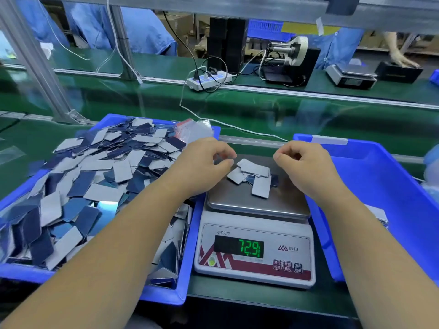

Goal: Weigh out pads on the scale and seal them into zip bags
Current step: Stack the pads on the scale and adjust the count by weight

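Left hand and right hand hover above scale, fingers loosely curled, holding nothing visible. Small pile of pads on pan. Display shows green digits. Pad-filled blue bin left.

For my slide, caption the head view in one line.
Both hands, left and right, hover over pads piled on the scale.

Factory packing line: conveyor belt, blue bins
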### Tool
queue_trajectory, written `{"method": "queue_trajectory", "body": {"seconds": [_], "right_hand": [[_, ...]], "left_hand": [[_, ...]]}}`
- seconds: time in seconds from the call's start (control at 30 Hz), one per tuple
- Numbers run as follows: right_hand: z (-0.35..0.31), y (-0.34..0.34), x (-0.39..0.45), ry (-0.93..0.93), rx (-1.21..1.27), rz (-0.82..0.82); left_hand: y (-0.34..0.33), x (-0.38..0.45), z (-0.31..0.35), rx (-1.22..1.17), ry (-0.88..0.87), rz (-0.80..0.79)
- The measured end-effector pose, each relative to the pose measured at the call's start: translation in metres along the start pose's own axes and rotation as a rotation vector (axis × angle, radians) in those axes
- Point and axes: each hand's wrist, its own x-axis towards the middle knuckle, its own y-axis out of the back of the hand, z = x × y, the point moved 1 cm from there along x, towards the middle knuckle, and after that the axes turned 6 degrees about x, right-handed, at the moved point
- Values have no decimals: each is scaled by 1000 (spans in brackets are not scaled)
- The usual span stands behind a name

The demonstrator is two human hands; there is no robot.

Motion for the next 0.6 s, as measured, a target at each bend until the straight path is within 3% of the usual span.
{"method": "queue_trajectory", "body": {"seconds": [0.17,0.27,0.47,0.6], "right_hand": [[2,-1,-1,-10,7,-7],[3,1,0,-17,16,3],[5,1,1,-21,19,-4],[4,0,0,-26,11,-31]], "left_hand": [[13,-1,-3,15,141,-17],[29,-4,-12,142,270,-157],[44,-18,-16,256,320,-532],[41,-19,-16,118,289,-574]]}}
